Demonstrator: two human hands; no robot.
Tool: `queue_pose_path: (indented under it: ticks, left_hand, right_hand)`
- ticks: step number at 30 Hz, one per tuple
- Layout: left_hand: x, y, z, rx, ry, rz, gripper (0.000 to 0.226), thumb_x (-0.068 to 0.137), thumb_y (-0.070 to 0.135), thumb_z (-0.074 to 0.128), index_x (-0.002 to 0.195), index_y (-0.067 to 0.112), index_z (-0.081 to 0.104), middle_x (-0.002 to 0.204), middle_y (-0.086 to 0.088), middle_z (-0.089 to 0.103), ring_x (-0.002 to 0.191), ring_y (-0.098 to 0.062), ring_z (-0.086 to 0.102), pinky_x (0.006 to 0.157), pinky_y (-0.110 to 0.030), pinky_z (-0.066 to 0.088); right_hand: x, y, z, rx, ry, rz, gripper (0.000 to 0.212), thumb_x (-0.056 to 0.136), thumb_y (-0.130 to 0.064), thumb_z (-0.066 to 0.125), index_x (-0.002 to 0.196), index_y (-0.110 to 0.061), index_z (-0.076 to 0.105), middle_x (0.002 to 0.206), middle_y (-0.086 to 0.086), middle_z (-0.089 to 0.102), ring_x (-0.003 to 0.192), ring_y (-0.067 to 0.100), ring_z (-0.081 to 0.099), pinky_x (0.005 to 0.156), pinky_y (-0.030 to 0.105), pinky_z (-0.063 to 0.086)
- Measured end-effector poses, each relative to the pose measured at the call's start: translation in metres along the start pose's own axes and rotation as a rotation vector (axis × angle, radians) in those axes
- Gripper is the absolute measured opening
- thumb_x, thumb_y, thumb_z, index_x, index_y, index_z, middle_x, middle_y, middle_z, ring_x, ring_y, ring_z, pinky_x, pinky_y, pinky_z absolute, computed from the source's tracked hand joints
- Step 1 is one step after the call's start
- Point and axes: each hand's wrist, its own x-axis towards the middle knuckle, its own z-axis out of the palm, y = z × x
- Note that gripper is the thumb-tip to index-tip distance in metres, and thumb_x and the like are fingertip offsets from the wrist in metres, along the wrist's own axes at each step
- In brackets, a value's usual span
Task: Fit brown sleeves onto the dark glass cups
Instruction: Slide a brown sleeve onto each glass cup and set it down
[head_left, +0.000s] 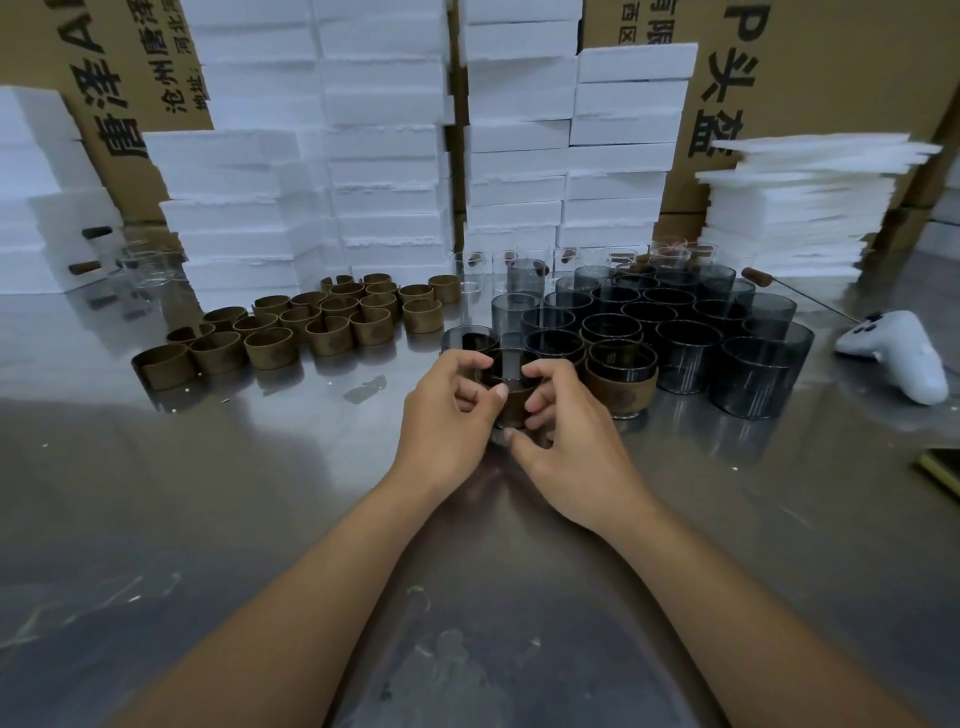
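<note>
A dark glass cup stands on the steel table between both hands, with a brown sleeve around its lower part. My left hand grips the cup and sleeve from the left, thumb at the front. My right hand grips them from the right, fingers curled on the sleeve. Just right stands a sleeved cup. Several bare dark cups cluster behind and to the right. Several loose brown sleeves lie in rows at the left.
White foam blocks and cardboard boxes are stacked along the back. A white game controller lies at the right. Clear glasses stand behind the dark cups. Steel tabletop stretches in front.
</note>
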Motion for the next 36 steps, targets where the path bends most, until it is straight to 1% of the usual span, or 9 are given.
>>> queue_pose_path:
  ticks: [4, 7, 12, 16, 19, 23, 29, 33, 36]
  left_hand:
    - [0.002, -0.001, 0.002, -0.068, -0.094, -0.065, 0.036, 0.090, 0.019, 0.064, 0.122, 0.023, 0.048, 0.087, 0.003, 0.064, 0.082, -0.008, 0.061, 0.073, -0.021, 0.046]
    - [0.001, 0.000, 0.004, -0.112, -0.159, -0.081, 0.043, 0.090, 0.016, 0.063, 0.128, 0.023, 0.043, 0.096, 0.002, 0.064, 0.089, -0.009, 0.063, 0.076, -0.020, 0.048]
    - [0.002, 0.001, 0.003, -0.128, -0.142, -0.088, 0.035, 0.092, 0.018, 0.061, 0.122, 0.024, 0.046, 0.096, 0.005, 0.064, 0.081, 0.004, 0.063, 0.071, -0.012, 0.048]
    - [0.002, 0.003, -0.001, -0.116, -0.075, -0.088, 0.021, 0.093, 0.015, 0.058, 0.112, 0.022, 0.053, 0.092, -0.004, 0.067, 0.091, -0.018, 0.065, 0.083, -0.031, 0.051]
    - [-0.001, 0.006, -0.004, -0.149, -0.063, -0.082, 0.015, 0.094, 0.009, 0.055, 0.100, 0.022, 0.056, 0.081, -0.004, 0.067, 0.078, -0.012, 0.067, 0.076, -0.028, 0.053]
    - [-0.003, 0.006, -0.008, -0.140, -0.074, -0.055, 0.015, 0.094, 0.006, 0.053, 0.095, 0.020, 0.058, 0.076, -0.004, 0.066, 0.062, 0.003, 0.063, 0.062, -0.007, 0.046]
    - [-0.005, 0.007, -0.010, -0.127, -0.084, -0.031, 0.017, 0.094, 0.004, 0.053, 0.093, 0.020, 0.059, 0.074, -0.004, 0.067, 0.061, 0.003, 0.062, 0.059, -0.006, 0.044]
    - [-0.005, 0.008, -0.010, -0.122, -0.083, -0.027, 0.020, 0.095, 0.005, 0.052, 0.091, 0.023, 0.059, 0.074, -0.004, 0.067, 0.061, 0.003, 0.062, 0.061, -0.006, 0.044]
    - [-0.005, 0.009, -0.009, -0.121, -0.075, -0.030, 0.019, 0.095, 0.005, 0.052, 0.092, 0.022, 0.059, 0.074, -0.003, 0.067, 0.061, 0.003, 0.062, 0.063, -0.008, 0.046]
  right_hand:
    - [0.001, 0.003, 0.000, 0.017, -0.036, 0.010, 0.058, 0.084, -0.017, 0.069, 0.133, -0.022, 0.039, 0.114, -0.005, 0.050, 0.104, 0.012, 0.054, 0.092, 0.032, 0.046]
    - [0.002, 0.004, -0.002, 0.014, 0.023, -0.014, 0.050, 0.085, -0.015, 0.067, 0.129, -0.021, 0.044, 0.110, -0.005, 0.051, 0.096, 0.007, 0.054, 0.086, 0.026, 0.046]
    - [0.008, 0.003, -0.020, 0.038, 0.311, -0.022, 0.027, 0.085, -0.007, 0.063, 0.108, -0.021, 0.059, 0.090, -0.006, 0.053, 0.073, 0.003, 0.051, 0.066, 0.015, 0.041]
    - [0.011, 0.009, -0.044, 0.017, 0.599, 0.070, 0.024, 0.086, -0.003, 0.059, 0.099, -0.023, 0.056, 0.097, -0.005, 0.049, 0.082, 0.002, 0.048, 0.070, 0.009, 0.034]
    - [0.011, 0.020, -0.056, -0.011, 0.722, 0.246, 0.025, 0.086, -0.003, 0.058, 0.106, -0.019, 0.058, 0.103, -0.002, 0.041, 0.091, 0.012, 0.045, 0.067, 0.010, 0.029]
    - [0.009, 0.034, -0.060, -0.093, 0.701, 0.430, 0.041, 0.086, -0.005, 0.058, 0.125, -0.017, 0.053, 0.113, 0.004, 0.038, 0.109, 0.022, 0.044, 0.077, 0.017, 0.029]
    - [0.007, 0.045, -0.072, -0.171, 0.656, 0.592, 0.062, 0.087, -0.014, 0.059, 0.144, -0.020, 0.037, 0.131, 0.013, 0.035, 0.123, 0.030, 0.039, 0.094, 0.036, 0.037]
    - [0.005, 0.049, -0.081, -0.234, 0.642, 0.601, 0.045, 0.085, -0.014, 0.060, 0.128, -0.018, 0.050, 0.128, 0.015, 0.033, 0.117, 0.033, 0.037, 0.092, 0.036, 0.037]
    - [0.005, 0.048, -0.081, -0.291, 0.693, 0.573, 0.027, 0.082, -0.014, 0.065, 0.108, -0.011, 0.055, 0.129, 0.017, 0.032, 0.118, 0.032, 0.033, 0.081, 0.024, 0.027]
